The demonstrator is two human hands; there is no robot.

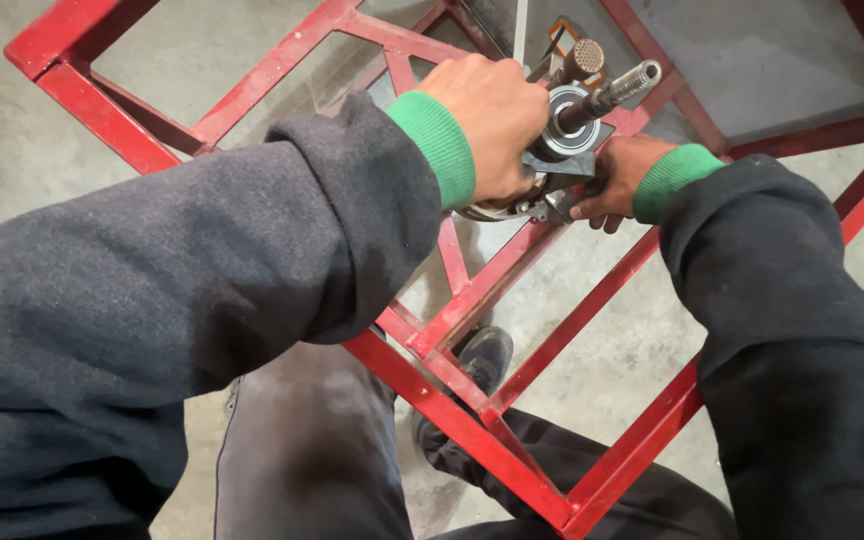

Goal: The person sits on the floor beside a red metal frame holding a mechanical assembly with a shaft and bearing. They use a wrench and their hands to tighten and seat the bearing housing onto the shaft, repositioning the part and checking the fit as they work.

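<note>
While the left hand (492,120) fingers clamp the bearing assembly (562,135), right hand (617,180) fingers curl shut beneath it — on the red frame (282,65).

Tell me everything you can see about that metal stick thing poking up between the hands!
The shaft is a grey steel rod, tilted up toward the right. Its free tip is ridged like a screw thread. Lower down it passes through a shiny round bearing set in a dark metal piece. The left hand covers that assembly from the left, the right hand grips it underneath. All of it sits above a red metal frame.
</note>
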